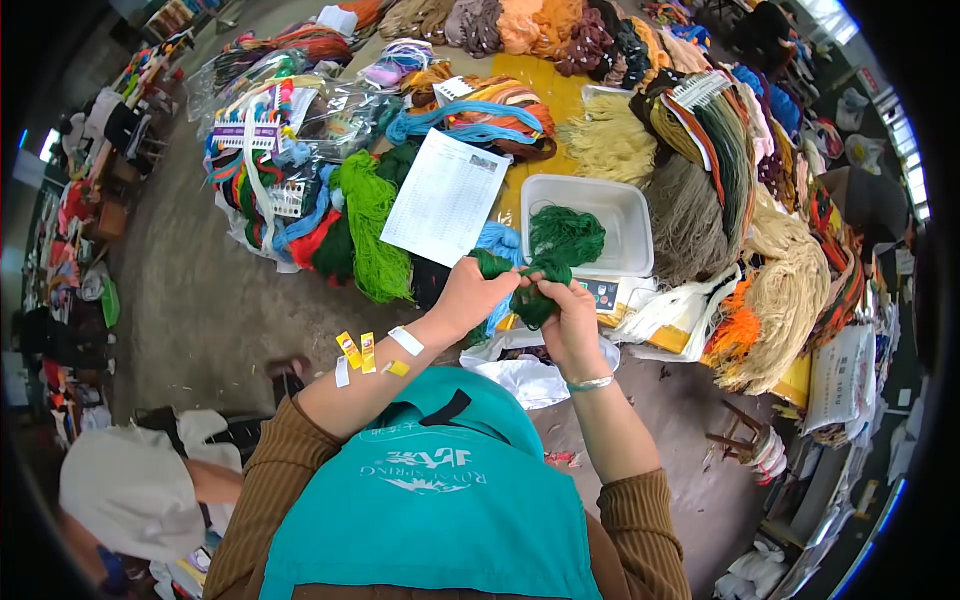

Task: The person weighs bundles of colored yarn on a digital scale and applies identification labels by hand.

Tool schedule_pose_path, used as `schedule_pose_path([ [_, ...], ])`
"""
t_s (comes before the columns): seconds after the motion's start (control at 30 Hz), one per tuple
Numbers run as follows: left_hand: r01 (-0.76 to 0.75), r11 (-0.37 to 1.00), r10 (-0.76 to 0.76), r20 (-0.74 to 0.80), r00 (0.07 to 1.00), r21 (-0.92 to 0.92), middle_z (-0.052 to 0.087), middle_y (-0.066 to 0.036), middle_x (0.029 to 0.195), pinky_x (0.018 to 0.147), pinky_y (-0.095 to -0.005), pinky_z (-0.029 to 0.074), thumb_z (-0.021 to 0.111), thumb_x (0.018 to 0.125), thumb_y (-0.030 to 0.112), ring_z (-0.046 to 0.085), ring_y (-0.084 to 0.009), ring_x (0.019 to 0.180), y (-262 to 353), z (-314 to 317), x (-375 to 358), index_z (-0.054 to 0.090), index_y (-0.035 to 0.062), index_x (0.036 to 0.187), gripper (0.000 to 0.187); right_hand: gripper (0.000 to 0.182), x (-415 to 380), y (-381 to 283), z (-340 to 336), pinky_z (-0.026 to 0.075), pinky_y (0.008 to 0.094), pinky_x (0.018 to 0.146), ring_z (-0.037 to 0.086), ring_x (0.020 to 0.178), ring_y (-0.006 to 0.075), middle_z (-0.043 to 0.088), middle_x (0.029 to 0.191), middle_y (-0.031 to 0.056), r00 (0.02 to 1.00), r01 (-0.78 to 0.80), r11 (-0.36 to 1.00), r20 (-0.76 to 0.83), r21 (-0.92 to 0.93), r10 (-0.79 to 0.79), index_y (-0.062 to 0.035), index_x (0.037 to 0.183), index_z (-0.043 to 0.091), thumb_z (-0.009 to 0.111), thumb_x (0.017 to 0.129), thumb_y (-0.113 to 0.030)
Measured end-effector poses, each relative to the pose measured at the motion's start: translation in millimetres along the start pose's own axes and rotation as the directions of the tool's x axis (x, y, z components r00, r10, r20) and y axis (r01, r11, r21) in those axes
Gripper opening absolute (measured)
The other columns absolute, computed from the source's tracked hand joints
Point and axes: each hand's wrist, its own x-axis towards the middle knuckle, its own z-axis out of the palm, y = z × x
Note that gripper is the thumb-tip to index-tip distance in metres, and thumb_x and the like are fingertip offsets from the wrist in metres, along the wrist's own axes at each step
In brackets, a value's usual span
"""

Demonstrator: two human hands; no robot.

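Dark green thread (540,305) is stretched between my two hands in the middle of the view. My left hand (478,295) has its fingers closed on one part, and my right hand (563,308) pinches the thread close beside it. Just beyond them, a white plastic tray (637,225) holds a loose pile of green thread (566,235). The tray stands on a scale (603,292), partly visible. A printed sheet (444,195) lies left of the tray, over coloured skeins. Several small labels stick to my left forearm.
Bright green yarn (372,225) hangs at the left of the sheet. Beige skeins (785,285) and white yarn (670,318) lie on the right. A white bag (525,380) is below my hands. A wooden stool (740,440) stands at lower right; a person (135,490) is at lower left.
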Motion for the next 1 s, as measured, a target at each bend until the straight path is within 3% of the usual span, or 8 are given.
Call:
schedule_pose_path([
  [0.23,0.263,0.555,-0.122,0.235,0.964,-0.789,0.057,-0.003,0.071,0.092,-0.0402,0.046,0.054,0.092,0.017,0.062,-0.0238,0.087,-2.3,-19.1,6.0,0.058,0.0037,0.084,0.016,0.011,12.4,-11.5,-6.6,0.047,0.0415,0.094,0.059,0.076,0.0252,0.057,0.072,0.005,0.972,-0.228,0.905,0.036,0.36,0.231,-0.0001,0.094,0.058,0.053,0.086,-0.007],
  [0.27,0.314,0.457,-0.111,0.296,0.949,-0.832,0.053,-0.002,0.066,0.093,-0.0404,0.045,0.054,0.092,0.017,0.06,-0.0223,0.081,-1.0,-30.8,5.5,0.057,0.0031,0.081,0.018,0.008,10.4,-25.5,5.7,0.048,0.0335,0.076,0.05,0.065,0.0166,0.046,0.063,-0.0009,0.982,-0.171,0.922,-0.014,0.348,0.188,-0.0022,0.093,0.058,0.055,0.088,-0.007],
  [0.4,0.345,0.495,-0.066,0.362,0.93,-0.797,0.025,0.009,0.054,0.042,-0.0211,0.021,0.05,0.102,0.027,0.023,-0.0044,0.045,11.0,-95.3,-16.8,0.055,0.0119,0.084,0.024,0.022,31.0,-106.7,-17.4,0.015,0.0263,0.042,0.023,0.044,0.0055,0.029,0.056,-0.0088,0.984,0.173,0.983,-0.056,0.054,-0.17,-0.013,0.075,0.05,0.065,0.09,-0.011],
  [0.57,0.246,0.544,-0.119,0.217,0.969,-0.802,0.023,0.009,0.053,0.037,-0.0231,0.017,0.041,0.105,0.028,0.022,-0.0039,0.04,8.3,-209.0,-95.0,0.042,0.0163,0.074,0.033,0.019,35.5,-238.4,-45.1,0.014,0.0188,0.038,0.019,0.044,0.0033,0.026,0.056,-0.0088,0.885,0.461,0.885,-0.103,0.068,-0.454,0.0004,0.103,0.063,0.056,0.099,-0.016],
  [0.7,-0.021,0.623,-0.251,-0.226,0.941,-0.782,0.024,0.009,0.052,0.036,-0.0229,0.014,0.045,0.104,0.022,0.02,-0.0039,0.04,-20.0,-311.1,-180.5,0.041,0.0162,0.072,0.033,0.024,34.4,-317.7,-52.9,0.016,0.0199,0.038,0.02,0.046,0.0039,0.023,0.058,-0.0077,0.8,0.6,0.798,-0.049,0.048,-0.598,0.0033,0.112,0.059,0.049,0.102,-0.016],
  [0.8,-0.221,0.69,-0.338,-0.577,0.743,-0.689,0.024,0.008,0.052,0.036,-0.0231,0.015,0.052,0.101,0.02,0.02,-0.0049,0.04,-58.3,-404.7,-256.1,0.04,0.0165,0.07,0.034,0.029,34.3,-358.6,-52.5,0.019,0.0203,0.04,0.021,0.047,0.0039,0.023,0.058,-0.0066,0.747,0.662,0.749,-0.048,-0.023,-0.663,0.005,0.122,0.055,0.045,0.104,-0.014],
  [0.97,-0.339,0.888,-0.338,-0.941,-0.023,-0.311,0.029,0.006,0.059,0.041,-0.0242,0.022,0.055,0.097,0.022,0.025,-0.0075,0.048,-141.5,-550.1,-396.3,0.047,0.0141,0.074,0.026,0.031,17.2,-362.7,13.8,0.02,0.0196,0.041,0.021,0.049,0.0041,0.024,0.06,-0.0059,0.745,0.663,0.744,0.174,-0.085,-0.644,0.0066,0.125,0.053,0.042,0.104,-0.014],
  [1.0,-0.338,0.887,-0.341,-0.94,-0.021,-0.314,0.029,0.006,0.059,0.041,-0.0242,0.022,0.055,0.097,0.022,0.025,-0.0075,0.048,-148.8,-557.7,-406.9,0.047,0.0141,0.074,0.026,0.031,8.4,-352.5,40.0,0.02,0.0196,0.042,0.021,0.049,0.0039,0.025,0.061,-0.0059,0.726,0.685,0.72,0.184,-0.111,-0.663,0.007,0.126,0.053,0.043,0.104,-0.014],
])
